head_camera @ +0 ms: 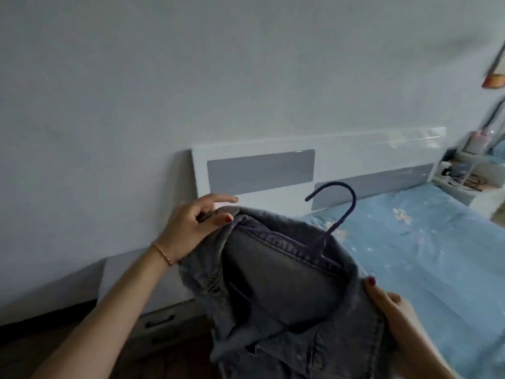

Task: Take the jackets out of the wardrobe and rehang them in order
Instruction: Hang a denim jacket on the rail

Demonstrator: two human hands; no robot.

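We hold the denim jacket [287, 291] by its shoulders, left hand [191, 228] and right hand [388, 302] pinching cloth. Its hanger [334, 222] looks seated; next we likely carry it to the wardrobe.

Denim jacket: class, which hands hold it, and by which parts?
Both. The left hand pinches one shoulder of the denim jacket; the right hand grips the other shoulder. The hanger sits inside the collar.
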